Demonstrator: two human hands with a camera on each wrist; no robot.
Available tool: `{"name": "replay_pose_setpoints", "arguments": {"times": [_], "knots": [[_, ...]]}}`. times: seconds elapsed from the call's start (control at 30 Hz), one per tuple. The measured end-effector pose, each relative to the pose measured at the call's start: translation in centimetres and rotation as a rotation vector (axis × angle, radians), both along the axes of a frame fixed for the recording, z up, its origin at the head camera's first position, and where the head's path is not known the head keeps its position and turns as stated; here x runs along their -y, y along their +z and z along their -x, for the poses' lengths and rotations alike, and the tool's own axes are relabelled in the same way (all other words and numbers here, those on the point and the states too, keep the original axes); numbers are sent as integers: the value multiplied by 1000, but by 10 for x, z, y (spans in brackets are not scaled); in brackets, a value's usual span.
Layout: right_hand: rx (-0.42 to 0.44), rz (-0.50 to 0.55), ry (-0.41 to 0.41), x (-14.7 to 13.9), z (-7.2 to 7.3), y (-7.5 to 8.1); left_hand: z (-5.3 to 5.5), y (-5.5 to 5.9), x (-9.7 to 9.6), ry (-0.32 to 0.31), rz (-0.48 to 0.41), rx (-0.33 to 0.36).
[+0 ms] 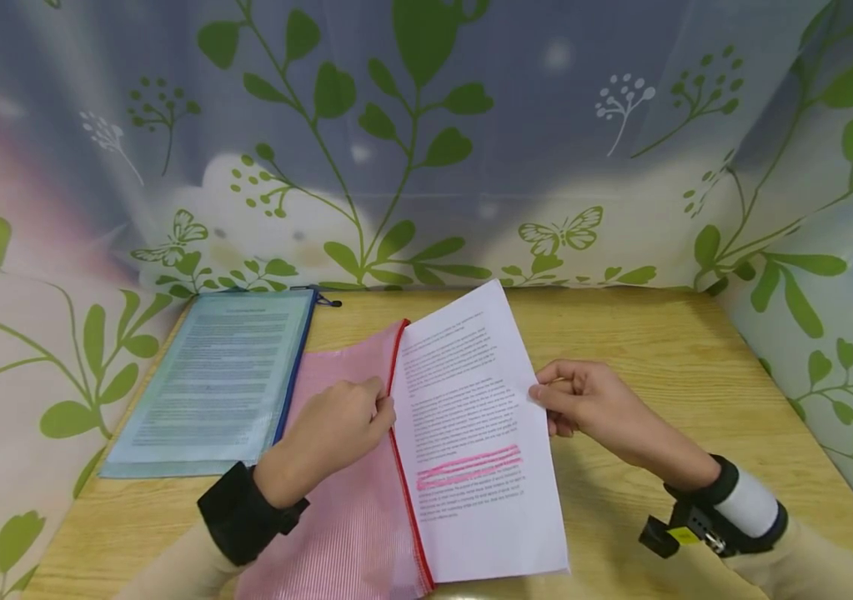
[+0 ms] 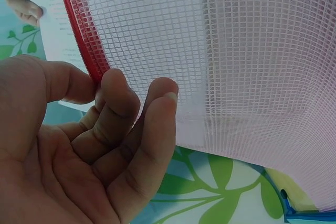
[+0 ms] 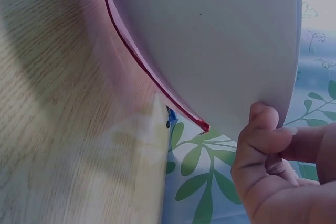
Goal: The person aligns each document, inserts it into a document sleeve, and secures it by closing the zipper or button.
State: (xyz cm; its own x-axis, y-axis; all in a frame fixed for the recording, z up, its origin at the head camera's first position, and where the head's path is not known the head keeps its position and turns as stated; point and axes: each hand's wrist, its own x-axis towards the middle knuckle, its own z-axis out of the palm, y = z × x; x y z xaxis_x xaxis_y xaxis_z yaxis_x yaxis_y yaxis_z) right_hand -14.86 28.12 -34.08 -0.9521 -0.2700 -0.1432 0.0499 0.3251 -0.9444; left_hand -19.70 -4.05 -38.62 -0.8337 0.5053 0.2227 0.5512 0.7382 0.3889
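Observation:
A pink mesh zipper pouch [image 1: 343, 517] with a red zipper edge lies tilted in the middle. White printed sheets [image 1: 471, 383], some lines marked in pink, stick out of its mouth on the right side. My left hand [image 1: 339, 433] pinches the red zipper edge [image 2: 84, 35] between thumb and forefinger; the other fingers curl loosely by the mesh. With thumb and fingers, my right hand [image 1: 584, 404] pinches the right edge of the sheets. In the right wrist view the blank back of the sheets [image 3: 210, 51] shows, bowed, with part still inside the pouch.
A blue zipper pouch [image 1: 208, 383] holding printed paper lies at the table's left, its zipper pull [image 1: 330, 302] pointing right. The wooden table [image 1: 651, 342] meets leaf-patterned curtains [image 1: 426, 167] at the back and both sides.

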Motion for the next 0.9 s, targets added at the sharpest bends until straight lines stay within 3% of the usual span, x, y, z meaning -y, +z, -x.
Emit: {"name": "replay_pose_setpoints", "arguments": {"times": [0.9], "knots": [[6, 94, -9, 5, 2, -18, -1, 2, 0, -13, 22, 0]]}}
